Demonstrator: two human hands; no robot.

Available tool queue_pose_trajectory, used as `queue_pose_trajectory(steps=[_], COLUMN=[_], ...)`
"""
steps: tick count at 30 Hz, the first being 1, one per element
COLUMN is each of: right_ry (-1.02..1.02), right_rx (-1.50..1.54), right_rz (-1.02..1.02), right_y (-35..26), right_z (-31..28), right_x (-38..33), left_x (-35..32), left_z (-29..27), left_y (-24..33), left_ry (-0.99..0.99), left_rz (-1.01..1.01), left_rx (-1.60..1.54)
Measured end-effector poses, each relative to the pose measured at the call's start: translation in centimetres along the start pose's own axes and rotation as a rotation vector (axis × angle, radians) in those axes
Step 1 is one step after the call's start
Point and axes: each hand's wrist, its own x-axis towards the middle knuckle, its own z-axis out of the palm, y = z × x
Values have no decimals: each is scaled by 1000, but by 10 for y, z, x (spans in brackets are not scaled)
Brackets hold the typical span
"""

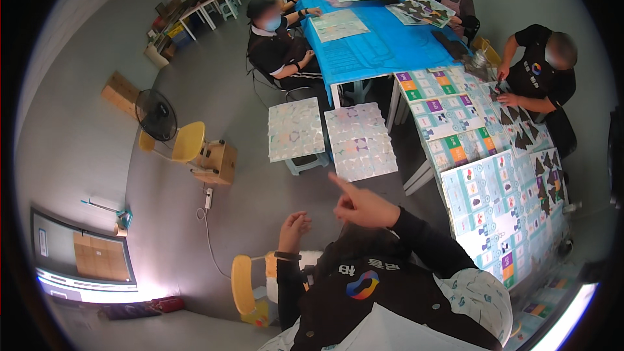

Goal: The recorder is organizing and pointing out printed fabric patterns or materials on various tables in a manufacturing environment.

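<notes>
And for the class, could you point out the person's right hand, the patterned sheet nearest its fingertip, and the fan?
Right hand [365, 208], head view: middle of the hand.
Patterned sheet [361, 142], head view: middle of its surface.
Fan [156, 115], head view: centre of its round guard.

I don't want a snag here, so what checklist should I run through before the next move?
1. Right hand free: ok, pointing, with nothing visible in it.
2. Left hand free: cannot tell, its fingers are curled.
3. Hands clear of each other: ok, a gap shows between them.
4. Left printed sheet supported: ok, it rests on a stool.
5. Right printed sheet supported: cannot tell, its support is hidden.
6. Floor free of trip hazards: not ok, a power strip lies there.
</notes>
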Motion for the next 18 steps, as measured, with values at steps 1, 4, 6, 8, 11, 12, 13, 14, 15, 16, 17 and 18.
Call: queue_pose_trajectory(steps=[1,4,6,8,11,12,13,14,15,16,17,18], right_ry=[114,326,365,376,375,375,367,430,499,501,416,331], right_rx=[-83,-11,-155,-185,-176,-137,-135,-378,-629,-631,-726,-823], right_rz=[-58,-132,-133,-199,-347,-428,-427,-631,-833,-836,-815,-794], right_y=[-19,-66,-86,-99,-124,-129,-132,-133,-134,-129,-119,-108], right_z=[-7,-38,-60,-67,-64,-63,-62,-62,-63,-62,-59,-61], right_x=[2,23,36,32,0,-11,-15,-18,-21,-22,-21,-18], left_x=[0,-3,-3,-4,-6,-8,-9,-10,-8,-7,-9,-10], left_z=[0,5,8,13,18,19,20,19,19,18,18,19], left_y=[-1,-2,-3,-3,3,4,4,0,-3,-5,-8,-9], left_ry=[3,1,10,27,33,45,54,61,52,42,39,51], left_rz=[-3,-23,-36,-52,-15,-8,-3,-3,-1,3,8,-10], left_rx=[7,13,5,-9,-20,-28,-34,-38,-39,-39,-38,-38])
